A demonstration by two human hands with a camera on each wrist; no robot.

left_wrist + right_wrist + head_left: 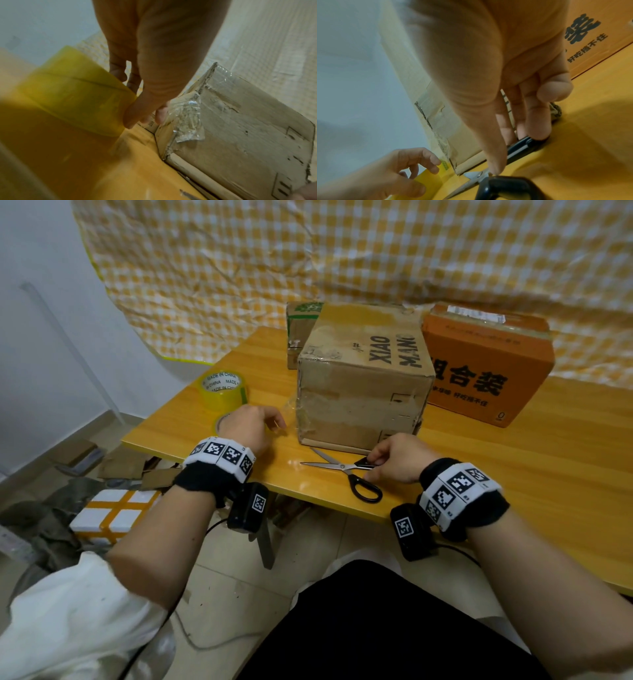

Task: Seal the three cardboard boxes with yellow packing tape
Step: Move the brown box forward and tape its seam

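Left hand (pixel 251 428) grips the tape roll (pixel 77 93); right hand (pixel 399 457) pinches the scissors (pixel 346 470), which should cut close to the brown box (pixel 363 378).

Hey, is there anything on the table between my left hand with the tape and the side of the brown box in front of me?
Nothing visible does. The left hand holds the tape roll close to the brown box, with only bare table between. The scissors lie off to the right, under the right hand.

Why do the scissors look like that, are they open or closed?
Open. The scissors lie flat on the table with their two blades spread in a V, and the right hand fingers touch one black handle.
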